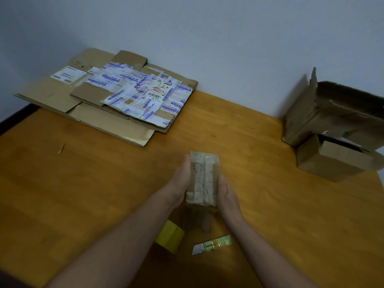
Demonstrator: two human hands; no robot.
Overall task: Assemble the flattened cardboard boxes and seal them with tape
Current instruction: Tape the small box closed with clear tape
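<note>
The table (83, 183) takes up most of the view, pushed against a plain wall. At its far left corner lies the flat stack (62, 94): several sheets of collapsed cardboard piled on one another, the top one covered in white printed labels and old tape. None of those has been opened out yet, so most of the work looks to be ahead.

At the far right stand two cartons. The big carton (332, 113) is erect but its flaps hang open and it leans back against the wall, rather crushed. The lesser carton (324, 163) sits just in front of it, touching it, and its top also looks unsealed. I'd judge both as formed but not finished.

Near the front edge, in the middle, is the small box (204, 179), the one being worked on. It is held up off the wood, and a strip of crinkled tape runs down the seam on its upper face, so that side seems closed. Its other faces I cannot see.

The left hand (179, 179) and right hand (227, 194) are apart, one flat against each long side of the small box, fingers stretched along it, pressing it between them.

Below the hands, the yellow tape roll (169, 235) rests on the table, and just right of it the knife (212, 244), blade out. Neither is being touched.
</note>
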